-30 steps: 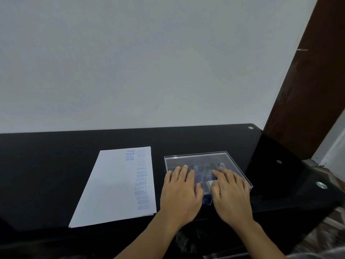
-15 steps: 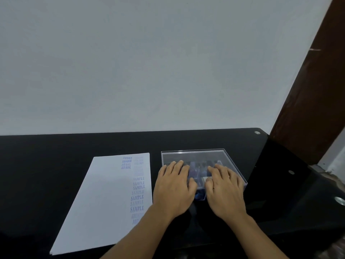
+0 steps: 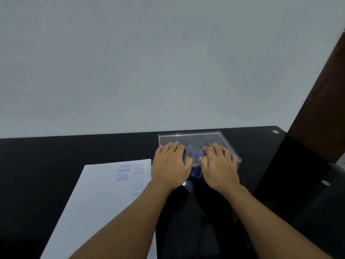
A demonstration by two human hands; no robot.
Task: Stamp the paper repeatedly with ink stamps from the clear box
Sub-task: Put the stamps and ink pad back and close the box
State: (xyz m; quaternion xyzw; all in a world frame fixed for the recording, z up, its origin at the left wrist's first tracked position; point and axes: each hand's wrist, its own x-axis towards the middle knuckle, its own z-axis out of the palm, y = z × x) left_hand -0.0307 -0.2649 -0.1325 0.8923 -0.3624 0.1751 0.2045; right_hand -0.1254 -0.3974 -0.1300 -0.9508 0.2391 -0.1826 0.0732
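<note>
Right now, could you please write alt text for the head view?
Both hands, left hand and right hand, lie flat on a closed clear box on a black table. Left of it lies paper stamped FRAGILE and AIR MAIL.

both hands [image 3: 196, 165] flat, palms down, fingers spread

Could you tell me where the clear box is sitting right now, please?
In the head view, the clear box sits on the black table, just right of the paper, with both hands resting flat on its lid.
</note>
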